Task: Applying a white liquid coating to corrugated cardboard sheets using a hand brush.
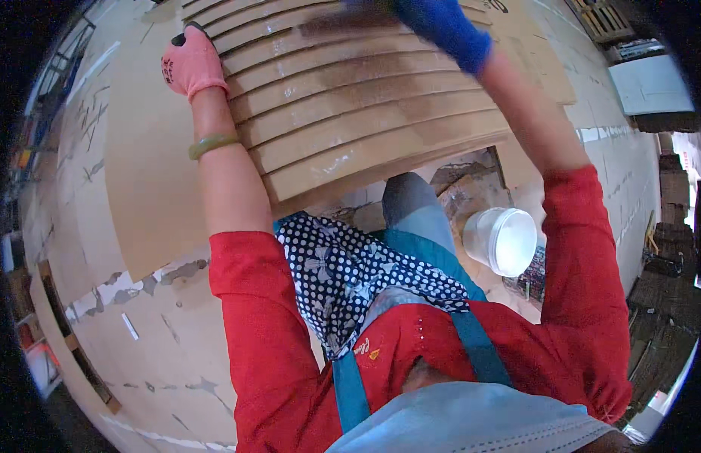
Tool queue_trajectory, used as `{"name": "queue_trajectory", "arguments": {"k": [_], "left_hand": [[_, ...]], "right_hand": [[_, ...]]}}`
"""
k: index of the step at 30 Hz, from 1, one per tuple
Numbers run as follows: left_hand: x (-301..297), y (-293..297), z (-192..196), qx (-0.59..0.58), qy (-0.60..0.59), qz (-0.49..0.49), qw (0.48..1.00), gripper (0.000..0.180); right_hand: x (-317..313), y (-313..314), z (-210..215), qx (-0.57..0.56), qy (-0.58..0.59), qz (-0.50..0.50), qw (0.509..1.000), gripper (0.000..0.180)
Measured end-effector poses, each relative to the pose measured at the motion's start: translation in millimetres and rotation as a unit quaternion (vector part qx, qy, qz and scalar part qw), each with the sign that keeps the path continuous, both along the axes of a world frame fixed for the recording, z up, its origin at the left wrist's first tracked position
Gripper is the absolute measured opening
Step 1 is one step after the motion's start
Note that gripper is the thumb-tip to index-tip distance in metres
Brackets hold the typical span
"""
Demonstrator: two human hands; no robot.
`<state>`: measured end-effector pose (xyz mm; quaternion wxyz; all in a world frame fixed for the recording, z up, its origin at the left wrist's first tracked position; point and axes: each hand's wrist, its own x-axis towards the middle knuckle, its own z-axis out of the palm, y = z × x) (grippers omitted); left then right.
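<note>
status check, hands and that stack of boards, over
Left hand in pink glove, flat on the stack's left edge. Right hand in blue glove, blurred, on top of the stack of boards. White bucket below, clear of it.

A stack of overlapping boards [350, 113] lay before the person, stepped one on another, on a wide sheet [139, 189] that spread to the left. The left hand [190, 64] rested at the stack's left edge, the right hand [441, 30] on its far right top. A bucket [503, 240] stood on the floor [630, 174], right of the stack's near edge.
</note>
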<state>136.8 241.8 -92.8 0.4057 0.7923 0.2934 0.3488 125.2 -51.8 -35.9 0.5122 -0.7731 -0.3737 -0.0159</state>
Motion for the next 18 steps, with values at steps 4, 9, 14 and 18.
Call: {"name": "queue_trajectory", "arguments": {"k": [4, 9, 14, 18], "left_hand": [[-7.6, 14.3, -12.5, 0.021, 0.007, 0.010, 1.000, 0.044], [17.1, -16.0, 3.5, 0.015, -0.043, -0.033, 0.998, 0.045], [-10.6, 20.8, -6.6, 0.055, 0.004, 0.023, 0.998, 0.045], [-7.4, -3.8, 3.8, 0.033, 0.029, -0.026, 0.999, 0.045]], "right_hand": [[39.4, 60.2, 46.3, -0.057, 0.106, -0.129, 0.984, 0.021], [127.7, -43.5, 22.8, 0.156, 0.366, 0.481, 0.782, 0.019], [-3.0, -65.4, -20.9, -0.191, 0.178, 0.038, 0.965, 0.020], [-3.0, -109.3, -12.2, -0.085, 0.195, 0.047, 0.976, 0.019]]}}
